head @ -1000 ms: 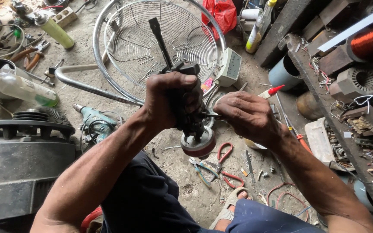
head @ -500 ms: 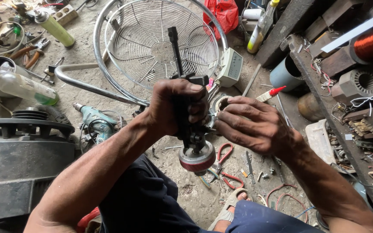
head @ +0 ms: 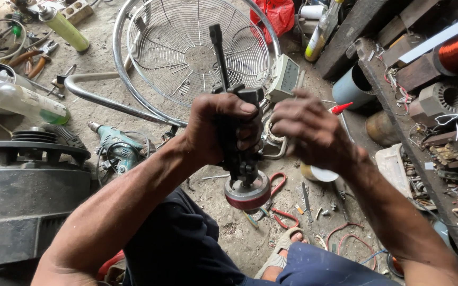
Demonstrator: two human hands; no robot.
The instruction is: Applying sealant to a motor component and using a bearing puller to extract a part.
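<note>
Grease-dark left hand (head: 223, 127) clamps round the black puller tool (head: 237, 137), holding it upright over the lap so its screw rod points up and the red-rimmed round part (head: 247, 193) hangs below; the right hand (head: 311, 130) hovers beside it, fingers loosely spread, holding nothing, above the tool-strewn floor (head: 229, 233) and the wire fan guard (head: 192, 53) behind.

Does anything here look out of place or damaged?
Yes. A round wire fan guard lies loose on the dirt floor, off any fan. Pliers, a teal power drill and wire scraps sit scattered around the left hand gripping a black tool.
</note>
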